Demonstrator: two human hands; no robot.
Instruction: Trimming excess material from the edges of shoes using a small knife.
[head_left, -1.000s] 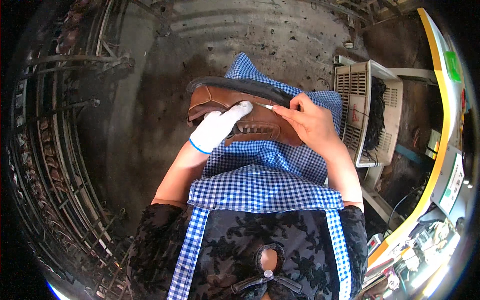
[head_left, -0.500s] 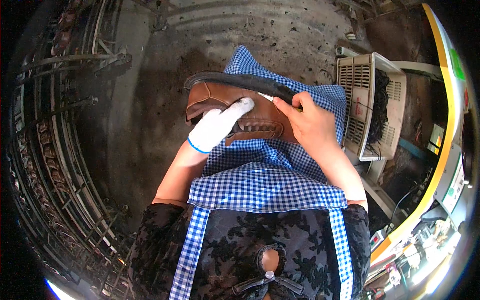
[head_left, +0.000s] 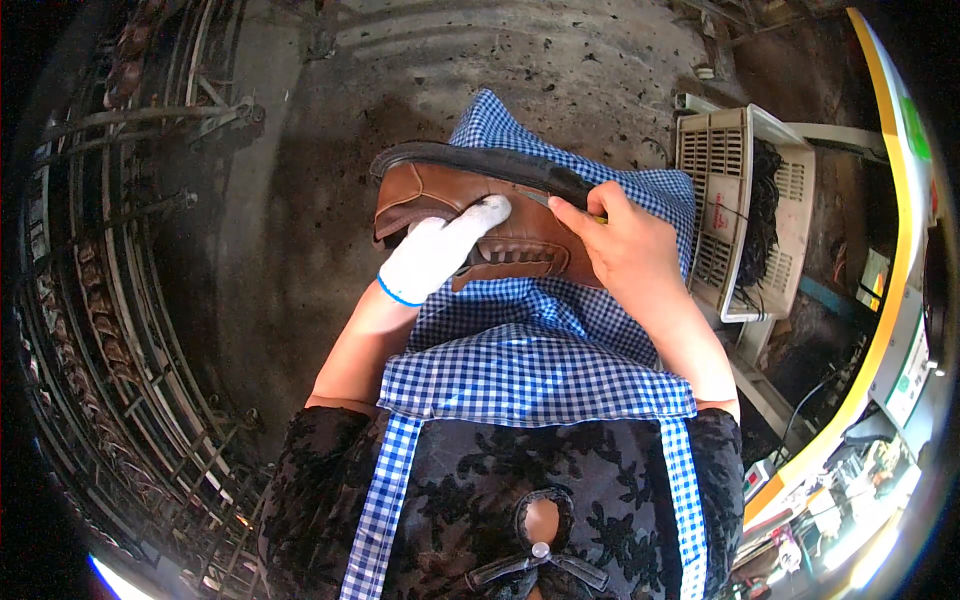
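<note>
The forearms angle inward from the near side. The white-gloved left hand is closed over the edge of the brown shoe, thumb laid on its upper; the bare right hand is curled, pinching a slim pointed tool. A blue checked apron spreads beneath, above a stained floor, with metal racks left and a pale crate right. The shoe lies between both hands, its black sole facing far.
</note>
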